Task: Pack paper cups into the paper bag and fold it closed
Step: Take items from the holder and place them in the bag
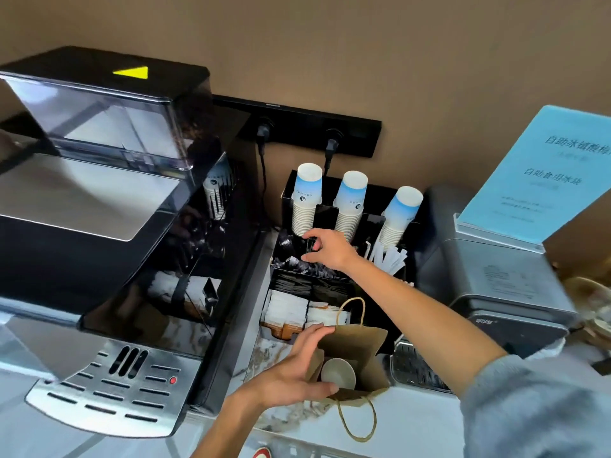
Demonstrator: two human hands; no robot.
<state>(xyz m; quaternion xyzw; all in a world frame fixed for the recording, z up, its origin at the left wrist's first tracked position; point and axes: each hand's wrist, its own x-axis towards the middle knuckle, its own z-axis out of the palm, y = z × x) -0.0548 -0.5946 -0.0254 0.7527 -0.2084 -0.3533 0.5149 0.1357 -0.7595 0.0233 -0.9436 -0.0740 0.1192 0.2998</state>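
Nearest, left hand (294,375) grips edge of open paper bag (357,345) standing on worktop (413,421); one paper cup (338,373) inside. Farther, right hand (327,247) open, fingers curled, at base of leftmost cup stack (305,200) in black organizer (291,285).

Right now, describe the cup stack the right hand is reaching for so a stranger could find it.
Right of the big coffee machine stands a black organiser holding three stacks of upside-down paper cups. The right hand reaches toward the foot of the leftmost stack. It is the one nearest the machine, below the left wall plug.
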